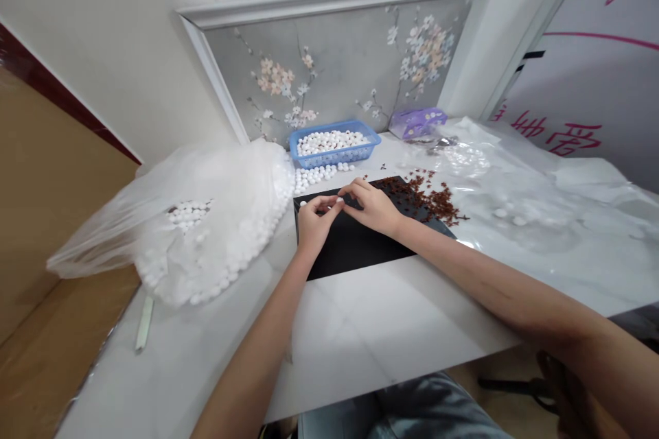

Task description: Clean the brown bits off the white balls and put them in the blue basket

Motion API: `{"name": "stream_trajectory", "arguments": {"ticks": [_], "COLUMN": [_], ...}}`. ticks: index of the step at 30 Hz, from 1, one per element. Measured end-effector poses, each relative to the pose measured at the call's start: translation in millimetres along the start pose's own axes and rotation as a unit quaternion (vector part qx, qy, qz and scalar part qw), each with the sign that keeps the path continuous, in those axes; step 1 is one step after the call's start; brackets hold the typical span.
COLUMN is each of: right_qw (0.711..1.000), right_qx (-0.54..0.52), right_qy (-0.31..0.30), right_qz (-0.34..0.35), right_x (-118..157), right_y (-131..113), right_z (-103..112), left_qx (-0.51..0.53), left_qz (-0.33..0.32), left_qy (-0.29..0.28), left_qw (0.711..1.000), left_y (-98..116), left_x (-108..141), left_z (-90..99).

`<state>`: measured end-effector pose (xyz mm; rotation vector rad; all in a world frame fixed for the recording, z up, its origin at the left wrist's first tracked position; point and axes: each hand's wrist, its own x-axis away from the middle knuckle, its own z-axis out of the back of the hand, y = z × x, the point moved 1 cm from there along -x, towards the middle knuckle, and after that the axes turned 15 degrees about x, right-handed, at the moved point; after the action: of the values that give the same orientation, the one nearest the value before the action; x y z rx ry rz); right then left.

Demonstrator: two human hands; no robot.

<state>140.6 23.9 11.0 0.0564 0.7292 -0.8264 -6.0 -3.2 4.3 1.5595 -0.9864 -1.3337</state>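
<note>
The left hand [315, 218] and the right hand [375, 207] meet over the black mat [355, 243] on the desk [360, 336], their fingertips drawn close together around a small white ball [340, 199]. The left hand has its thumb and fingers narrowed in a pinch on the ball; the right hand's fingers are bent and reach the same spot, but the contact is too small to tell whether they grip it too. Another white ball [303, 204] lies at the mat's far left corner, just beside the left hand. Small reddish-brown pieces [440, 204] are scattered over the right part of the mat and spill past its edge onto the desk. Beyond the hands stands a blue basket [307, 160] filled with white balls, some with dark spots, and a cluster of loose balls [314, 177] lies along its near side. To the left of the mat, a clear plastic bag [226, 178] bulges with many more white balls, and a pale green strip [145, 324] lies near it, by the desk's left edge. A purple packet [419, 122] is at the back, right of the basket, and crumpled clear plastic [546, 206] spreads over the desk's right side.
</note>
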Motion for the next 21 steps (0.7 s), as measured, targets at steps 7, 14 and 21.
{"name": "stream_trajectory", "arguments": {"ticks": [7, 14, 21], "right_qw": [1.0, 0.999, 0.998], "right_qx": [-0.025, -0.027, -0.028], "right_qy": [0.013, 0.025, 0.061], "right_qz": [-0.011, -0.004, -0.009], "right_x": [0.5, 0.8, 1.2], "right_y": [0.3, -0.1, -2.0], "right_z": [1.4, 0.4, 1.4], "left_qx": [0.03, 0.044, 0.066], "left_qz": [0.018, 0.023, 0.062], "left_qy": [0.006, 0.001, 0.032], "left_qw": [0.999, 0.999, 0.995], "left_y": [0.1, -1.3, 5.6], "left_x": [-0.8, -1.4, -1.1], "left_z": [1.0, 1.6, -1.4]}}
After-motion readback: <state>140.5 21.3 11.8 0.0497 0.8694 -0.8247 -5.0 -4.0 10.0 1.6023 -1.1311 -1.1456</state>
